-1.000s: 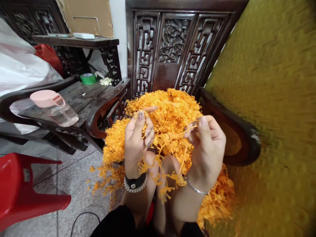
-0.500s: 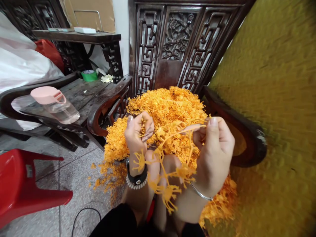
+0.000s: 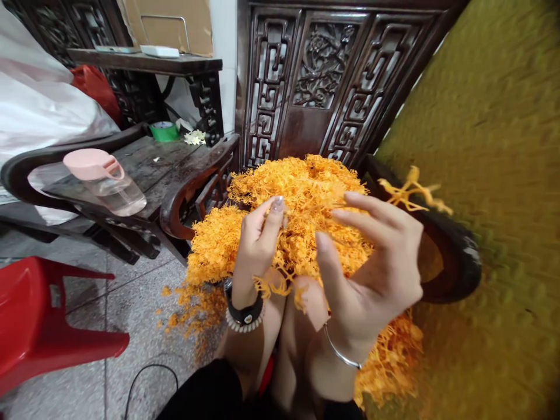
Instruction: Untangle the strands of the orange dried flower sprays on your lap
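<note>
A heap of orange stringy pieces (image 3: 301,192) covers the seat of a carved dark wooden chair (image 3: 315,81) and spills over its front edge. My left hand (image 3: 257,251) reaches into the heap with its fingers pressed together on orange strands; a few strands hang by its wrist. My right hand (image 3: 376,268) is open with fingers spread, holding nothing. One orange sprig (image 3: 411,191) is in the air just past its fingertips, over the chair's right armrest (image 3: 455,262). My knees show below the hands.
A large yellow-green textured surface (image 3: 494,204) fills the right side. At left, a second dark chair (image 3: 144,169) carries a clear jug with a pink lid (image 3: 102,181) and a green tape roll (image 3: 164,131). A red plastic stool (image 3: 39,321) stands at lower left. Orange bits (image 3: 184,315) litter the floor.
My right hand has opened and let go of the stringy cluster it held; a sprig now flies off to the right. My left hand has moved up into the heap.
</note>
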{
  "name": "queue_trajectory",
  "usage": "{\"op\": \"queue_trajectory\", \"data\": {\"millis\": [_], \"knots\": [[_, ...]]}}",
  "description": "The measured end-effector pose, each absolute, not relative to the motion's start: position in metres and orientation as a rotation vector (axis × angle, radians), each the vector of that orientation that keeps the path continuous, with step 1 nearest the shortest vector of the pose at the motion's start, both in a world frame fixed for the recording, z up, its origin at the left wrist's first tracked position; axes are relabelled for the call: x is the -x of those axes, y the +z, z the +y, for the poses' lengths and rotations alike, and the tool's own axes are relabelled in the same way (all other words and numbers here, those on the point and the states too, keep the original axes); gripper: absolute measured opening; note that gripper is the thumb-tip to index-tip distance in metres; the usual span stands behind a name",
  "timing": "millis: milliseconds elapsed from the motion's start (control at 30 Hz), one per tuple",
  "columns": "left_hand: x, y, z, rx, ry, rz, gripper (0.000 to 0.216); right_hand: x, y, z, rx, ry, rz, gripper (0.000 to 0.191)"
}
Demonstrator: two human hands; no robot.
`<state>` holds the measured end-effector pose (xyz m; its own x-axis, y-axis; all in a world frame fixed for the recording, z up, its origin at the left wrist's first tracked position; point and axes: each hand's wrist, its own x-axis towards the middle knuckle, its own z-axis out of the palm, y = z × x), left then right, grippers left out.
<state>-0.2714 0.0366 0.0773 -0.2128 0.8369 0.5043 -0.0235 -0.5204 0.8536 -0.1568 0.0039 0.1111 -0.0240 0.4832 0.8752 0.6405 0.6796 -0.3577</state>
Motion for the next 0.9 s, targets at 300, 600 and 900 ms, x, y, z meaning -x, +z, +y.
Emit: {"op": "queue_trajectory", "data": {"millis": [300,600,900], "knots": [[0.268,0.080,0.032,-1.347,1.948,0.837,0.033,0.158,0.100,0.016,1.049,0.274,-2.183,0.011],[0.267,0.076,0.029,-1.669,2.168,1.007,0.018,0.169,0.099,0.010,0.973,0.713,-1.720,0.019],[0.263,0.073,0.034,-1.778,2.188,1.080,0.011,0.175,0.093,0.005,0.898,0.846,-1.462,0.010]]}}
